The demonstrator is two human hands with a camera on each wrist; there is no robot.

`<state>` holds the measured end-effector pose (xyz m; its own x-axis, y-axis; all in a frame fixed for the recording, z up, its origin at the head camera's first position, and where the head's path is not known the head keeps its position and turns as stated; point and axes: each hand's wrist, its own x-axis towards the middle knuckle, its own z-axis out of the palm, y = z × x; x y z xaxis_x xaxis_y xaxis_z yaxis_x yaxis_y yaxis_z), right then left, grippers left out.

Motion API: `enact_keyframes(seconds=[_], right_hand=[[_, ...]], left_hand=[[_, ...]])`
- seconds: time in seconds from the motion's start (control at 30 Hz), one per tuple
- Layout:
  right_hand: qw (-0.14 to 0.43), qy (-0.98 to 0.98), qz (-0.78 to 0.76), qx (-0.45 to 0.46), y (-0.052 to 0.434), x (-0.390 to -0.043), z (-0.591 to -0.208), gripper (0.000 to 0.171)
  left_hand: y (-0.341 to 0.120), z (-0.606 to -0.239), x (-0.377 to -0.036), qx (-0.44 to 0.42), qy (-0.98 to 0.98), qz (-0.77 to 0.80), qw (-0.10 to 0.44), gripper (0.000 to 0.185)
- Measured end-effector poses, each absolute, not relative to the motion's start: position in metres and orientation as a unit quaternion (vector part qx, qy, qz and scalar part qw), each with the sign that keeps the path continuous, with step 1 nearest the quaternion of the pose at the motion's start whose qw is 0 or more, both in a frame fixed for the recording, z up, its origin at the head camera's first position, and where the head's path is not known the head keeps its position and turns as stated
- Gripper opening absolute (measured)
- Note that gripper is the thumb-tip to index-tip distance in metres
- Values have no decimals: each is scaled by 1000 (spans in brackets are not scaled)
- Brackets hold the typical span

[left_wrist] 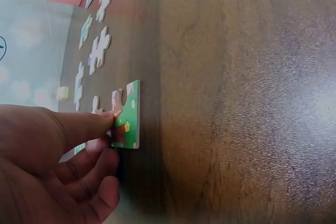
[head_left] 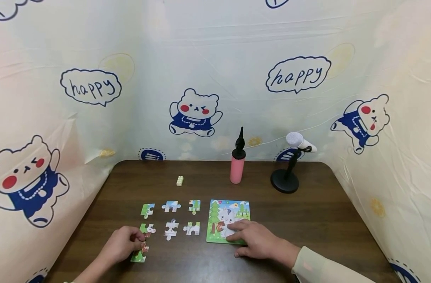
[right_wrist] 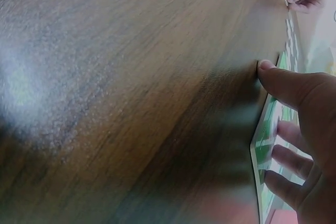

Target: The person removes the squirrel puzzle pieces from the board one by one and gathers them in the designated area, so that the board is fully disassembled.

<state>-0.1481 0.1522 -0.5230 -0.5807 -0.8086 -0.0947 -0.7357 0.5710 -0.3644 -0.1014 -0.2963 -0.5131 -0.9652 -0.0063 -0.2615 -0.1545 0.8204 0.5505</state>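
A: Nearest the camera, at the lower left of the head view, the left hand is pinching a green puzzle piece, thumb and fingers curled on its near edge, while the piece is lying on the dark wooden table.

B: It is looking thin, stiff and very light, probably card; I judge it is sliding easily on the glossy wood, so gripping it by the edge, clear of the tabs, seems best.

A: At lower centre the right hand is resting flat on the puzzle board, fingers nearly straight, pressing on it and grasping nothing.

B: The left wrist view is showing the piece tipping up off the wood, which the head view is hiding.

A: Farther back, only the head view is showing the five loose pieces, the yellowish brick, the pink hand pump and the microphone on its stand.
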Motion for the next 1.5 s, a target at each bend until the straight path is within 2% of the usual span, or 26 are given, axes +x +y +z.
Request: enact_keyframes(seconds=[0.3, 0.63, 1.03, 1.17, 1.5], right_hand=[[122, 883, -122, -437, 152, -141, -519, 44], [107, 891, -130, -421, 154, -137, -515, 45], [113, 901, -156, -388, 176, -145, -518, 44], [108, 897, -163, -397, 184, -147, -521, 42], [122, 888, -165, -410, 186, -149, -526, 32]], left_hand=[[-281, -502, -107, -14, 951, 297, 91, 12], [-193, -482, -134, 133, 943, 300, 62, 12], [-108, -484, -156, 224, 919, 306, 109, 7], [-94, -487, -157, 239, 914, 309, 112, 4], [-82, -496, -153, 251, 917, 293, 102, 13]])
